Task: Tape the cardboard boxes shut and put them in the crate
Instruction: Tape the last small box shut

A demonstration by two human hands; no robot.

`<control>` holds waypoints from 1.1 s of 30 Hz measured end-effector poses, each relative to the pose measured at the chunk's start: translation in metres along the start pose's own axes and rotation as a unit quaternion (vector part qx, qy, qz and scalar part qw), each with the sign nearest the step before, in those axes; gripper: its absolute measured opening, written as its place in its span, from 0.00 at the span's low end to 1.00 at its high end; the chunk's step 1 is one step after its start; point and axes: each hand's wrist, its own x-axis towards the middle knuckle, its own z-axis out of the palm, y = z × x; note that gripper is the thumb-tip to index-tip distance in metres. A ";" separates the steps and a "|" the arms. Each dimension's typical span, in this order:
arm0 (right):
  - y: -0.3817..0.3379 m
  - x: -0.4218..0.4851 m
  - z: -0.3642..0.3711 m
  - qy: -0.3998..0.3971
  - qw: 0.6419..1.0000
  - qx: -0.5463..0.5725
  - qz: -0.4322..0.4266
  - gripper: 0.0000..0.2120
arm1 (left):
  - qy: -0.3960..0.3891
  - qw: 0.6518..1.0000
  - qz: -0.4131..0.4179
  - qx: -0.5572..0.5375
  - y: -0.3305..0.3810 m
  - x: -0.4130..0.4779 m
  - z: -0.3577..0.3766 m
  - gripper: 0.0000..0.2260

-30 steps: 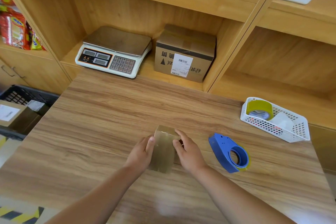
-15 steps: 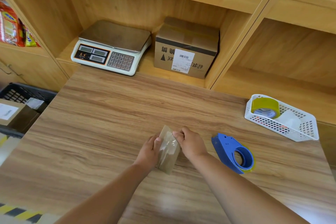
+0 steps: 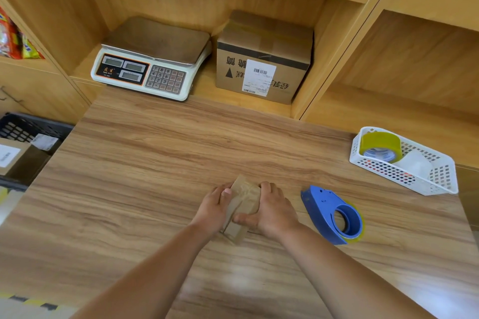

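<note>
- Furthest left, bright snack packets (image 3: 11, 39) sit on a shelf, and below them a black crate (image 3: 33, 124) stands beside the table (image 3: 155, 163), holding a labelled box (image 3: 31, 163).
- Further along, a white scale (image 3: 153, 59) rests on the shelf just behind the table's far edge.
- The left hand (image 3: 213, 208) grips the left side of the small cardboard box (image 3: 246, 198), its thumb lying on the box's top face.
- The small cardboard box sits at the middle of the table, tilted and glossy with clear tape.
- The right hand (image 3: 273, 212) clamps the box from the right, with its fingers curled over the far edge and its thumb across the near side.
- Behind them, a large cardboard box (image 3: 261, 59) with a barcode label stands on the shelf, just right of the scale.
- A blue tape dispenser (image 3: 329, 212) lies on the table near the right hand, not touching it.
- A white basket (image 3: 440, 184) at the table's right edge holds a yellow tape roll (image 3: 379, 142) and a clear roll (image 3: 417, 163).
</note>
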 end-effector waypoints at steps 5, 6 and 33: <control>0.005 0.004 0.005 0.008 0.997 0.079 0.006 0.31 | -0.030 0.999 0.017 -0.034 -0.001 -0.005 0.000 0.31; 0.006 0.005 0.005 0.015 0.996 0.086 0.008 0.30 | -0.036 0.999 0.013 -0.031 -0.002 -0.004 -0.001 0.32; -0.020 0.001 0.016 0.150 0.968 0.127 0.156 0.30 | 0.141 0.975 -0.086 0.148 0.029 -0.018 0.001 0.46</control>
